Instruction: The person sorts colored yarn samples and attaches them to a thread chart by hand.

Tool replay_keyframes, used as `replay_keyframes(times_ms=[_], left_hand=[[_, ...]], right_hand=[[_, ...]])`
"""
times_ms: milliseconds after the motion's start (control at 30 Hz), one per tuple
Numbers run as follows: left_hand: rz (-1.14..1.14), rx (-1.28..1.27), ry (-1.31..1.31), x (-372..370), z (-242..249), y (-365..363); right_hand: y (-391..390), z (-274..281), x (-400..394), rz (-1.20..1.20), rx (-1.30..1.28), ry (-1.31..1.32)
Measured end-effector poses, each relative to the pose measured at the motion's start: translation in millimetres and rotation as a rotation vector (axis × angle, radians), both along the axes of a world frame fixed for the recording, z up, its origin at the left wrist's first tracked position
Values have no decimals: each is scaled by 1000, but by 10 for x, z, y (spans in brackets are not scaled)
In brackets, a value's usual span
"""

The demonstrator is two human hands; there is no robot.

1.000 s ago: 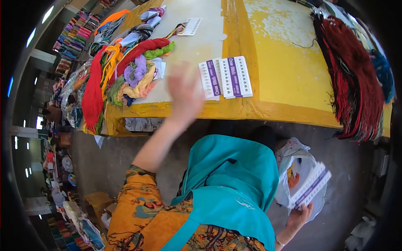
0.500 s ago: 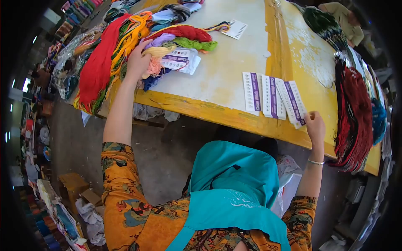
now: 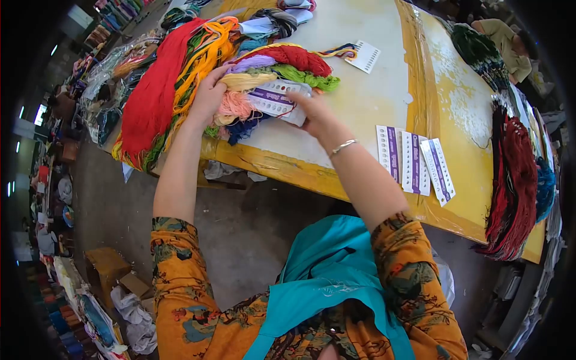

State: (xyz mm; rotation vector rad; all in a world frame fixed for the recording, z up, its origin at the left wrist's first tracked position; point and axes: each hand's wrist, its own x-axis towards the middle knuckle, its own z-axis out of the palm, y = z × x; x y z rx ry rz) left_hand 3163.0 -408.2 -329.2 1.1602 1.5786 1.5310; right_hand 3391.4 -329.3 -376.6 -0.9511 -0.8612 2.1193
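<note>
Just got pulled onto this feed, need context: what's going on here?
A person is handling coloured thread at a table. The left hand is at the left end of a mixed thread bundle. The right hand is at the right end of a purple-banded card lying against that bundle; whether it grips the card is hard to tell. Three similar cards lie farther right, near the table's front edge.
</note>
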Motion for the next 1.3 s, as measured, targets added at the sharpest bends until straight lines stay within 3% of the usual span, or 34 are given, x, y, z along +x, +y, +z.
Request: replay_keyframes(times_ms=[67, 167, 200, 233, 400, 500, 633, 767, 833, 967, 1067, 1133, 1200, 1300], left_hand=[[-30, -30, 284, -94, -5, -54], [105, 39, 313, -411, -119, -94], [185, 72, 292, -487, -147, -115], [255, -72, 193, -494, -72, -159], [249, 172, 449, -490, -358, -32], [336, 103, 978, -8, -298, -80], [202, 44, 1335, 435, -313, -117], [189, -106, 1455, 944, -220, -236], [204, -37, 1495, 1212, -159, -241], [10, 159, 1380, 1715, -224, -41], [1, 185, 1410, 1798, -552, 250], [-90, 69, 1455, 1645, -732, 335], [-20, 84, 1396, 1579, -744, 321], [-93, 7, 1479, 1509, -628, 254]], right_hand=[[-27, -43, -157, -47, 49, 29], [48, -11, 93, 10, 339, -416], [67, 27, 297, 20, 298, -383], [83, 49, 518, 24, 256, -350], [17, 208, 1462, -1, 314, -192], [-46, 292, 1759, -129, 242, -133], [57, 137, 1940, -398, 83, -9], [257, 244, 2019, -614, 230, 108], [303, 354, 2071, -630, 297, 56], [238, 534, 2104, -620, 325, 137], [213, 609, 2269, -650, 262, 182], [279, 547, 2511, -713, 269, 174], [297, 474, 2733, -730, 230, 180], [279, 340, 2938, -811, 149, 122]])
